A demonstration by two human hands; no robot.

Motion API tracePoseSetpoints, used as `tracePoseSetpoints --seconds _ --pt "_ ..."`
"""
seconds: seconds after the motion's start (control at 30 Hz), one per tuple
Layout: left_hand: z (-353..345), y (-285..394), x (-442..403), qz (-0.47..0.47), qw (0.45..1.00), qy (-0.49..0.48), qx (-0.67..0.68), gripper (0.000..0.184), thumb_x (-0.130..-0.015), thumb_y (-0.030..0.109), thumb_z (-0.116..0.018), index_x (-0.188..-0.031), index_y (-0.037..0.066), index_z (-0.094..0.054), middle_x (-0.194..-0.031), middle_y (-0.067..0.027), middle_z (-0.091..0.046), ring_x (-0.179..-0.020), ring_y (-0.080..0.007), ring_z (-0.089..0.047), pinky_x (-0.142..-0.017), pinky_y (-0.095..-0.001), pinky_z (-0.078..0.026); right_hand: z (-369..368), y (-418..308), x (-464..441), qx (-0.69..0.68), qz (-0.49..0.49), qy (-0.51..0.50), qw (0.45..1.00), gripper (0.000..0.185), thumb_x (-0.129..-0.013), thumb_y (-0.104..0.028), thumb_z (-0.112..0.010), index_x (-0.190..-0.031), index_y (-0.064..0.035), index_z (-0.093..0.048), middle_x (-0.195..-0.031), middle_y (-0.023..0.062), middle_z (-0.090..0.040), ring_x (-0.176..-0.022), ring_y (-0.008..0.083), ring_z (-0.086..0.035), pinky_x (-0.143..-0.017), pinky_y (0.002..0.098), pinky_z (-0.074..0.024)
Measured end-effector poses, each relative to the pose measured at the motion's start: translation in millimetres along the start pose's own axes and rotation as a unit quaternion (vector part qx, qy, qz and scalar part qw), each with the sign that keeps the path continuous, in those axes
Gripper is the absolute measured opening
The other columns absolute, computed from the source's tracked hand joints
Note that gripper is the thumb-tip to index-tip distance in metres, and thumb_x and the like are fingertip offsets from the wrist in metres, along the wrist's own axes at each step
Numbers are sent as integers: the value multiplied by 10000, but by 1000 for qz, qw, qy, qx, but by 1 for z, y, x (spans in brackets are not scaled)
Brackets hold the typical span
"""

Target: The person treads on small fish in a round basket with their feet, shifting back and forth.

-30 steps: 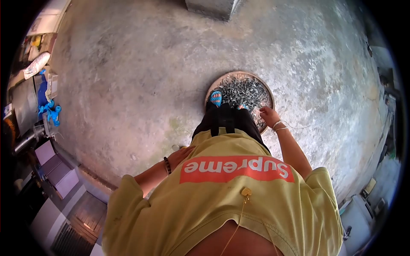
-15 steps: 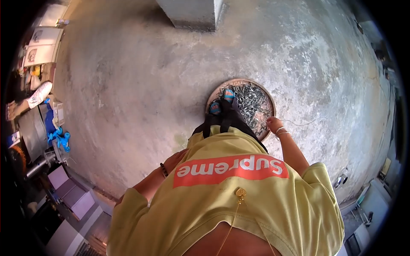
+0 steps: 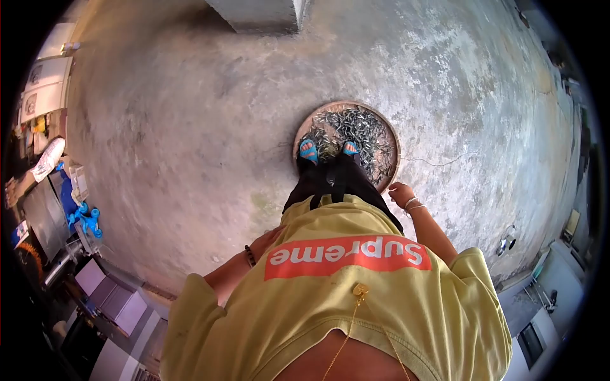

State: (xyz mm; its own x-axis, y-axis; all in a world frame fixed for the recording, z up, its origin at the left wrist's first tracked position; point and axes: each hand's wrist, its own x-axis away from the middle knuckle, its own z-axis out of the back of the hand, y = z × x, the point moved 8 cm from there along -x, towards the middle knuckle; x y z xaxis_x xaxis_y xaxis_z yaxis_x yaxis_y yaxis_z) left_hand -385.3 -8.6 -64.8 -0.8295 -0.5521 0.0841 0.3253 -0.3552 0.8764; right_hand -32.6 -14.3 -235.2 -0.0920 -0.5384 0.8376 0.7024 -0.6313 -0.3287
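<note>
My right hand (image 3: pixel 400 194) hangs just outside the lower right rim of a round shallow tray (image 3: pixel 396 146), with its fingers curled together. Whether anything is in them is too small to make out. A pale bracelet circles that wrist. My left hand (image 3: pixel 263 242) rests against the side of my yellow shirt (image 3: pixel 330 292), its fingers hidden by the cloth; a dark beaded bracelet is on the wrist. Many slender dark and silvery pieces (image 3: pixel 362 130) lie spread in the tray. My feet in blue sandals (image 3: pixel 308 151) appear over the tray's near part.
Around the tray spreads a worn concrete floor (image 3: pixel 190 140), with a thin pale line on it at right. A concrete block or pillar (image 3: pixel 260 16) stands ahead. Boxes (image 3: pixel 47 82), a shoe (image 3: pixel 49 159) and blue objects (image 3: pixel 86 219) line the left side.
The view has shifted, so the tray sits further left and higher. My feet have moved apart. My right hand has gone from overlapping the tray's rim to just outside it. My left hand stays at my side.
</note>
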Motion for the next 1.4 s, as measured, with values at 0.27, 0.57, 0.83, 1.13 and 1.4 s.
tracePoseSetpoints --seconds 0.27,0.57,0.83,1.13,1.4 --pt "-50 37 -26 25 998 31 -43 455 -697 199 -430 -1095 36 -282 -1096 -142 -302 -988 -264 -333 -798 -307 -328 72 -13 -46 -31 106 29 994 214 -641 -196 -470 -789 -46 -508 -712 131 -533 -669 255 -511 -613 304 -401" --pt "-82 62 -52 74 995 30 -58 460 -698 197 -426 -1100 36 -271 -1096 -142 -302 -987 -264 -334 -797 -305 -329 100 57 -42 11 52 3 999 196 -639 -180 -477 -787 -59 -514 -658 120 -538 -618 212 -522 -580 280 -411" --pt "-90 73 -58 114 991 6 -65 464 -700 194 -423 -1105 36 -262 -1096 -143 -301 -986 -263 -335 -797 -304 -329 98 73 -52 -8 53 -19 998 208 -626 -199 -471 -771 -58 -517 -689 129 -537 -658 240 -518 -616 298 -404" --pt "-74 48 -77 185 982 -20 31 471 -699 192 -422 -1109 35 -251 -1098 -144 -300 -984 -262 -337 -796 -301 -331 115 61 -85 -53 120 40 990 214 -637 -218 -462 -782 -72 -519 -739 145 -529 -728 267 -502 -661 310 -390" --pt "-81 25 -72 298 937 -48 177 479 -698 191 -421 -1113 34 -241 -1100 -145 -297 -983 -261 -338 -794 -297 -333 109 76 -63 -89 47 35 994 205 -626 -205 -498 -762 -54 -521 -651 96 -541 -581 177 -522 -560 262 -407"
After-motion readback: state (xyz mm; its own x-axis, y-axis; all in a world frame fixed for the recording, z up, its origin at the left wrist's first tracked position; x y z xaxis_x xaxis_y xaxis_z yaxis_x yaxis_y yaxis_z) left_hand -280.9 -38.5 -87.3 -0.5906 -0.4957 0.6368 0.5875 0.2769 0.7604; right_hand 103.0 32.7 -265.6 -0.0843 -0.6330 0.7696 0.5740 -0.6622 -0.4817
